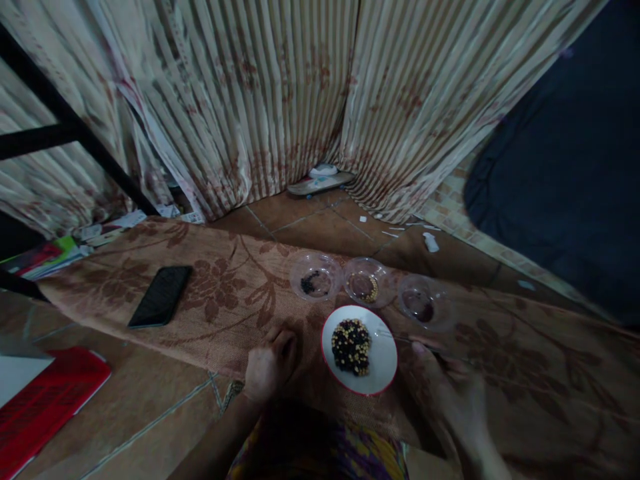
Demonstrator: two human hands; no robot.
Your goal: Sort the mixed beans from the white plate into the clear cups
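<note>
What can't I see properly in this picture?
All in the head view:
Left hand: its palm is hidden by the back of the hand.
Right hand: its fingers are blurred.
Thin utensil at the plate: too faint and blurred to tell which kind.
Dark stuff in the rightmost bowl: too dim to name.
Red thing: cut off by the left edge.

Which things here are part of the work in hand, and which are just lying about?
In use:
white plate
dark and pale bean-like pieces
three clear bowls
utensil in the right hand

Lying about, apparently:
dark phone
skateboard
white scraps on the floor
</note>
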